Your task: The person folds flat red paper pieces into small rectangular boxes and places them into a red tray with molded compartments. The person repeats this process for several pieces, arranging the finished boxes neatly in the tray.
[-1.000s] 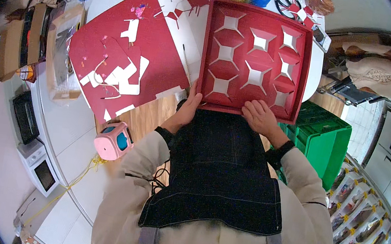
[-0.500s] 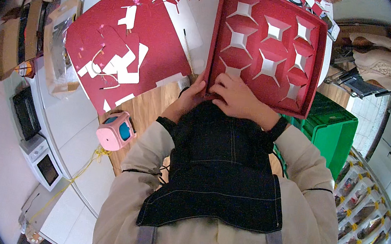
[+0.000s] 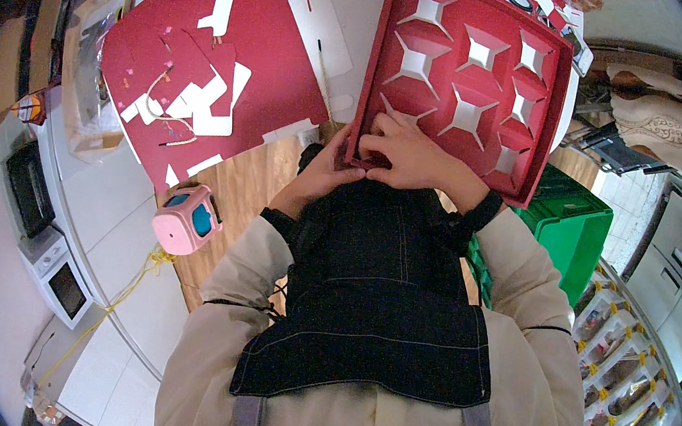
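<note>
Head view | I see the red tray (image 3: 468,75) at the desk's near edge, overhanging | right hand (image 3: 403,154) pinching its near rim, left hand (image 3: 330,173) closed beneath that rim | risk: thin card rim could crease or tear under the pinch; tray may tip off the edge.

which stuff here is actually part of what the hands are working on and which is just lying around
In hand:
- red paper panel with folded square cutouts
- left hand at its near edge
- right hand pressing on its near edge

Lying about:
- red sheet with white offcuts
- pink cube with blue faces
- green crate
- cardboard pieces
</note>
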The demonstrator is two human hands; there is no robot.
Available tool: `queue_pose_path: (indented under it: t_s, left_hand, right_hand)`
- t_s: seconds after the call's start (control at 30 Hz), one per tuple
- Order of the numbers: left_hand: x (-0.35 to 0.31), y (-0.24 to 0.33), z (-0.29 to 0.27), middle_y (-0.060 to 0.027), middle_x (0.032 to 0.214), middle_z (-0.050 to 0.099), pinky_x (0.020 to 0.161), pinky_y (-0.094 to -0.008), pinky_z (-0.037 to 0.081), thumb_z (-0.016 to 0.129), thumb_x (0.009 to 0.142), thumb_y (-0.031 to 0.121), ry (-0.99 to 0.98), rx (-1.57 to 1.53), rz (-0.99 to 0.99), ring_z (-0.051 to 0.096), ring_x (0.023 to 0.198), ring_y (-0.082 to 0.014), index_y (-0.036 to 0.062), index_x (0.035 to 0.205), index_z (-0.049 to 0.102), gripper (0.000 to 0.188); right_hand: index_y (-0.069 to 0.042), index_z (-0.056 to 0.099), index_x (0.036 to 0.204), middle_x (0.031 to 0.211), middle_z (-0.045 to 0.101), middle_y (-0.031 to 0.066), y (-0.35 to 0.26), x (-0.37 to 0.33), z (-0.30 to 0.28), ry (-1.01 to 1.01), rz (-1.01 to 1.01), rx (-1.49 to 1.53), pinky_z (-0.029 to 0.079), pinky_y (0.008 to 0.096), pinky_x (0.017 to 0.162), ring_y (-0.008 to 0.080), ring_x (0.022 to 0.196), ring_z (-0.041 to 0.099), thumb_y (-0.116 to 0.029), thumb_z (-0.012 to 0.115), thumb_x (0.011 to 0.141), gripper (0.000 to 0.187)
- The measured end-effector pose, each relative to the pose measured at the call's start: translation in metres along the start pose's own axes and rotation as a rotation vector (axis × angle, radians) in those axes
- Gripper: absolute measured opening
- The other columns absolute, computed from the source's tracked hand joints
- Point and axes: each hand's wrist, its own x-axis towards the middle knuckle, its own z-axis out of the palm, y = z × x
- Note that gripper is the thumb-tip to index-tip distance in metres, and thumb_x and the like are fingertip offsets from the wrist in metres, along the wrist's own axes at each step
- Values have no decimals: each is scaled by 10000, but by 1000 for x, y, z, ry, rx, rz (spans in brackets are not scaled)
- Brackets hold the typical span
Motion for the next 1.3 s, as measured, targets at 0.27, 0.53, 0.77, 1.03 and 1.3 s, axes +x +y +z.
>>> queue_pose_path:
  t_s: [0.27,0.53,0.77,1.03,1.3]
  left_hand:
    - [0,-9,-2,-111,1463,381,1130,-352,282,696,875,160,8,67,63,372,1349,-221,47,1527,141,863]
    - [4,-10,-4,-189,1580,133,1177,-355,143,496,978,273,-28,590,189,147,1460,-273,2,1525,29,768]
    - [5,-8,-12,-178,1568,202,1170,-348,162,495,977,278,-76,611,121,204,1447,-275,15,1530,58,752]
    - [13,2,-23,-131,1566,200,1161,-322,157,425,1023,368,-85,401,-147,189,1434,-229,25,1535,66,713]
    - [15,35,13,-209,1580,115,1177,-323,111,331,1045,292,-59,810,-139,102,1467,-286,-30,1512,39,638]
  right_hand:
    - [-178,601,990,1094,494,189,2,4,-2,-62,16,3,327,607,1004,483,1231,372,-349,695,780,287]
    - [-68,554,979,1025,522,156,7,3,21,107,-45,-151,409,491,915,368,1051,508,-284,660,802,299]
    - [-71,559,1025,1091,539,132,-1,0,21,172,-62,-177,401,467,964,334,1099,512,-300,662,814,328]
    - [-44,569,1138,1104,607,189,30,-144,-65,986,603,-446,448,479,912,398,1010,567,-204,660,801,385]
    - [-30,472,1270,1139,608,245,103,-231,33,970,942,498,436,408,946,361,1073,592,-473,342,1026,522]
